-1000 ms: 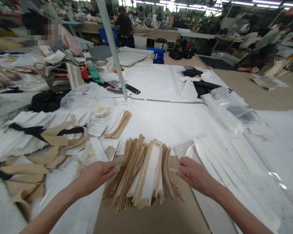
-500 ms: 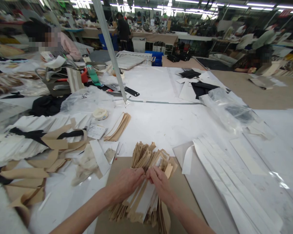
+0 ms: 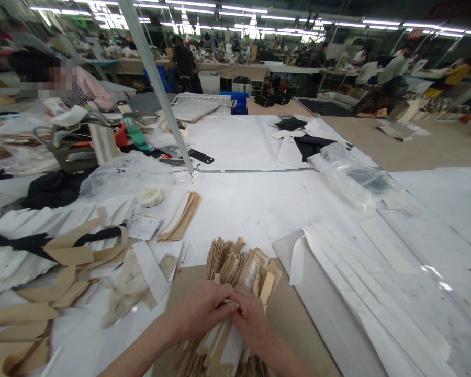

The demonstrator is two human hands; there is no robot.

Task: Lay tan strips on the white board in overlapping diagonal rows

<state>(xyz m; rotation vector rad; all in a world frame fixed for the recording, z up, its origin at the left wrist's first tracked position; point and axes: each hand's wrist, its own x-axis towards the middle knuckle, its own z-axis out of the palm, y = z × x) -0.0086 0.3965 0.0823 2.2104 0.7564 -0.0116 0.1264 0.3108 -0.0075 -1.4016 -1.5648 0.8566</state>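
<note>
A thick bundle of tan and white strips [image 3: 224, 262] lies lengthwise in front of me on a brown board [image 3: 294, 324]. Over its middle, my left hand [image 3: 206, 306] and my right hand [image 3: 251, 317] meet with fingertips touching. The fingers of both are curled and pinched together. Whatever is between them is hidden by the fingers and too small to name. The strips fan out at the far end and stick out below my wrists at the near end.
Left of the board lie loose tan pieces [image 3: 68, 251], a white strip [image 3: 149, 269] and a small tan stack [image 3: 180, 215]. A tape roll [image 3: 149, 197] sits behind them. Long white strips [image 3: 361, 293] lie at right. A metal post [image 3: 157, 86] rises mid-table. Other people work beyond.
My hands have come together, the right fingers now meeting the left ones over the bundle. The camera view has shifted slightly, so the table things appear further left.
</note>
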